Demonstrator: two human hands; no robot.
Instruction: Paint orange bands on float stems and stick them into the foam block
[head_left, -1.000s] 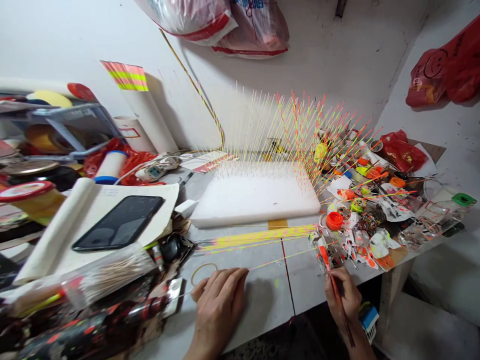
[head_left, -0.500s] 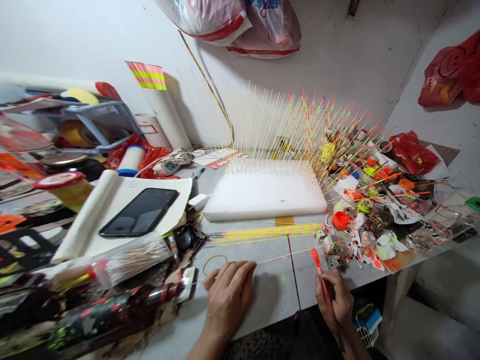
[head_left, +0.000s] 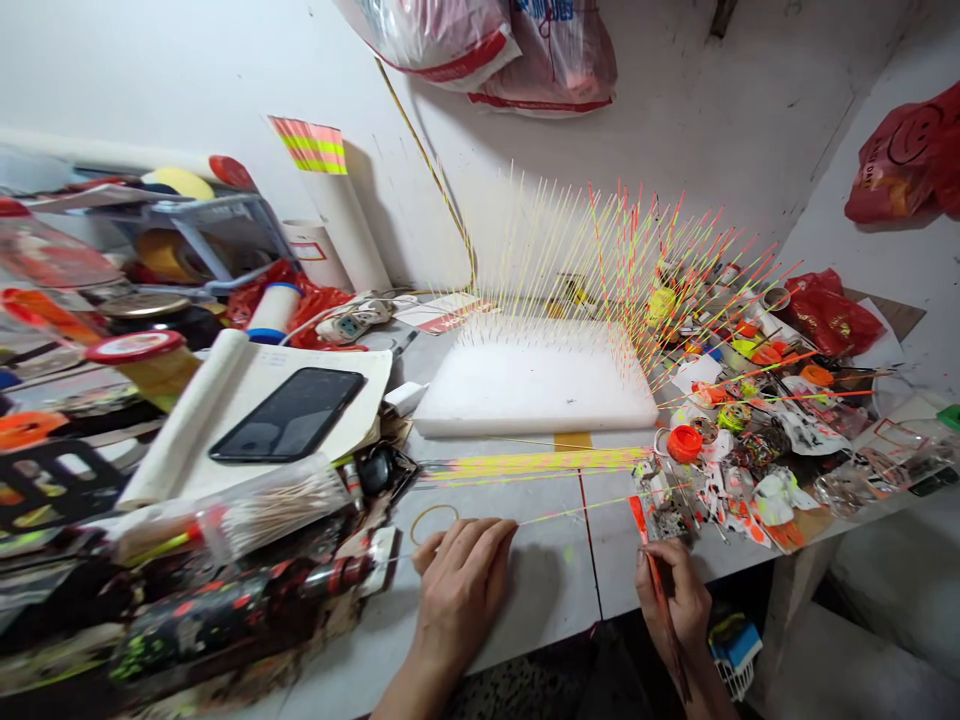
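Left hand [head_left: 463, 575] closed on rod [head_left: 570, 511], in front of foam [head_left: 532, 395]; right hand [head_left: 676, 590] gripping brush [head_left: 663, 618] in front of foam's right corner. Rod looks light, whippy, easily snapped; best pinched gently near end. Brush seems stiffer, handle-held.

Your left hand [head_left: 463, 575] pinches a thin striped rod [head_left: 571, 511], near; your right hand [head_left: 681, 598] holds an orange-tipped brush [head_left: 661, 605]. Far: white block [head_left: 529, 395] with sticks [head_left: 626, 300] stuck in. Left: phone [head_left: 289, 413] on paper [head_left: 251, 378].
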